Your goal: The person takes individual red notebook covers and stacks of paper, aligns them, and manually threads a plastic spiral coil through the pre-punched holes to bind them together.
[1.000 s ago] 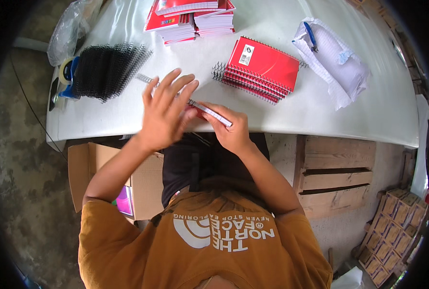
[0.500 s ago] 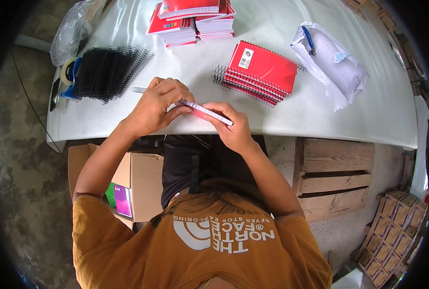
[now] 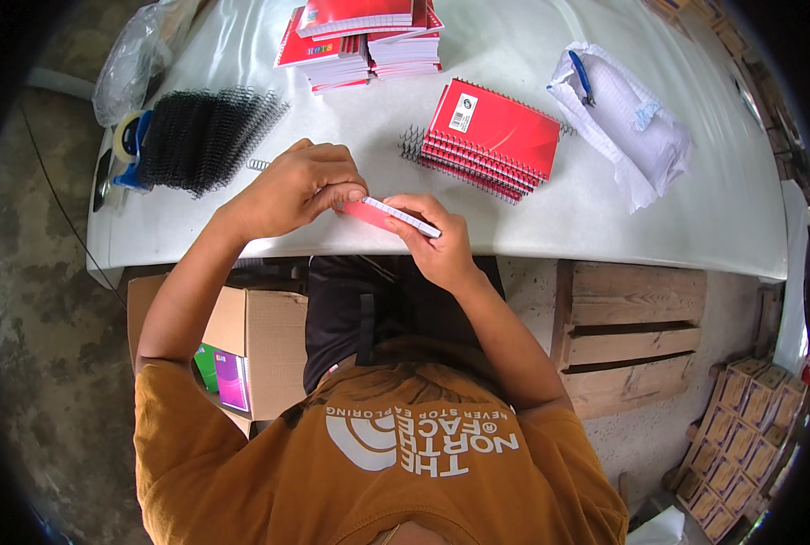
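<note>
A small red-covered notebook [image 3: 401, 217] is held over the table's near edge, its page edge turned up. My right hand [image 3: 441, 243] grips its right end between thumb and fingers. My left hand [image 3: 305, 188] is closed in a pinch at the notebook's left end. From behind the left knuckles sticks the end of a dark spiral wire coil [image 3: 258, 165]; the rest of it is hidden by the fingers. Left of that hand lies a thick bundle of black spiral coils [image 3: 200, 141].
Bound red notebooks [image 3: 496, 127] are stacked to the right, with unbound ones [image 3: 341, 59] piled at the back. Blue-handled pliers [image 3: 581, 77] rest on crumpled white paper [image 3: 636, 145]. A tape dispenser [image 3: 132, 150] stands far left. Below the table are a cardboard box [image 3: 276, 350] and a wooden pallet [image 3: 636, 295].
My left fingers have shifted along the notebook's left end, and the wire seen there before is now covered. The right hand keeps its grip, almost still.
</note>
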Motion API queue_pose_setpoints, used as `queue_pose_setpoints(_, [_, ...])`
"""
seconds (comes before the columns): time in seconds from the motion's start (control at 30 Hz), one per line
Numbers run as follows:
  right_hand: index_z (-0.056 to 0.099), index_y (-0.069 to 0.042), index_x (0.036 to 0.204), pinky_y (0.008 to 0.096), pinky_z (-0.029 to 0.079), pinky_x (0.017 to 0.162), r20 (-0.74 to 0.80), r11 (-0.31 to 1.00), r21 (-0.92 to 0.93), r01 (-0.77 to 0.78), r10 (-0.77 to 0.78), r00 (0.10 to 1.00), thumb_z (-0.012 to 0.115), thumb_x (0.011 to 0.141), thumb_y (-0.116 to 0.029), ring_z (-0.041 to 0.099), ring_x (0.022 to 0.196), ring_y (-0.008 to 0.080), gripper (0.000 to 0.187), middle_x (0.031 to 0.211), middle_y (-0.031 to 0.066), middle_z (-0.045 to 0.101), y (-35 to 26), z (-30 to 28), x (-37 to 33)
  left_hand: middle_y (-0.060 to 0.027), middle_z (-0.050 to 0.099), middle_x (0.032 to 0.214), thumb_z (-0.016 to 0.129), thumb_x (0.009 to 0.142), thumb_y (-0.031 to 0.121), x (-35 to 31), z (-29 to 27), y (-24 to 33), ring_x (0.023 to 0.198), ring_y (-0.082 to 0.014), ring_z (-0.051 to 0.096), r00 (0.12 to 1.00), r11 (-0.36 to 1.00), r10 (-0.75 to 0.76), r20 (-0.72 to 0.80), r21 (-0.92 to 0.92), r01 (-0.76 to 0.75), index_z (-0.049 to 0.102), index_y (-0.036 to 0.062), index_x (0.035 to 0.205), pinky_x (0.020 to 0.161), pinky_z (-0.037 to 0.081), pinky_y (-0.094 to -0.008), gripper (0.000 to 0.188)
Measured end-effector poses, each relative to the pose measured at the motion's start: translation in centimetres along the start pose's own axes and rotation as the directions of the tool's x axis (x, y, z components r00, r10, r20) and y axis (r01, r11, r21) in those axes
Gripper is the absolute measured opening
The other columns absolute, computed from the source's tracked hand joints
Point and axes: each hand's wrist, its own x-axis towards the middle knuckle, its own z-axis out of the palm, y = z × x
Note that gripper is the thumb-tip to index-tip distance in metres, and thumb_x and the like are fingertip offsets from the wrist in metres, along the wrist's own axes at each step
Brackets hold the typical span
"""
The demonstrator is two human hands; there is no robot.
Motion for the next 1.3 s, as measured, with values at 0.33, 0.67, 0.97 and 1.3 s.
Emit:
queue_pose_setpoints(0.33, [0.054, -0.002, 0.102, 0.025, 0.049, 0.069, -0.043, 0.997, 0.026, -0.078, 0.08, 0.996, 0.064, 0.084, -0.004, 0.064, 0.079, 0.0135, 0.021, 0.088, 0.0103, 0.066, -0.2, 0.1, 0.2, -0.002, 0.062, 0.092, 0.072, 0.073, 0.016, -0.1, 1.2, 1.9, 0.086, -0.0194, 0.056, 0.981, 0.992, 0.042, -0.189, 0.124, -0.018, 0.063, 0.0099, 0.091, 0.083, 0.034, -0.0333, 0.021])
queue_pose_setpoints(0.67, [0.054, -0.002, 0.1, 0.025, 0.049, 0.067, -0.049, 0.997, 0.03, -0.069, 0.07, 0.996, 0.064, 0.084, -0.004, 0.064, 0.078, 0.0138, 0.02, 0.086, 0.0109, 0.066, -0.1, 0.2, 0.2, -0.0012, 0.064, 0.088, 0.072, 0.072, 0.011, -0.5, 1.3, 2.5, 0.084, -0.0186, 0.057, 0.963, 0.981, 0.058, -0.264, 0.196, -0.005, 0.064, 0.0105, 0.09, 0.081, 0.034, -0.0336, 0.02])
queue_pose_setpoints(0.97, [0.052, -0.003, 0.098, 0.0284, 0.051, 0.071, -0.019, 0.998, -0.022, 0.064, -0.064, 0.998, 0.061, 0.081, 0.004, 0.067, 0.088, 0.0235, 0.019, 0.098, 0.0157, 0.066, 0.5, 0.3, -0.3, -0.0152, 0.044, 0.13, 0.075, 0.068, 0.028, -0.7, 4.7, 2.1, 0.121, -0.0366, 0.038, 0.894, 0.927, 0.051, -0.444, 0.353, 0.123, 0.044, 0.0056, 0.125, 0.099, 0.024, -0.0497, 0.069])
queue_pose_setpoints(1.3, [0.048, -0.002, 0.097, 0.0342, 0.053, 0.072, 0.006, 0.982, -0.159, 0.104, -0.104, 0.995, 0.06, 0.078, 0.007, 0.065, 0.092, 0.0323, 0.025, 0.102, 0.0162, 0.066, -0.3, 2.0, -0.8, -0.0386, 0.017, 0.14, 0.046, 0.065, 0.08, -0.4, 8.3, 0.1, 0.131, -0.056, 0.008, 0.66, 0.832, 0.258, -0.706, 0.509, 0.219, 0.022, -0.0127, 0.135, 0.101, 0.001, -0.066, 0.119])
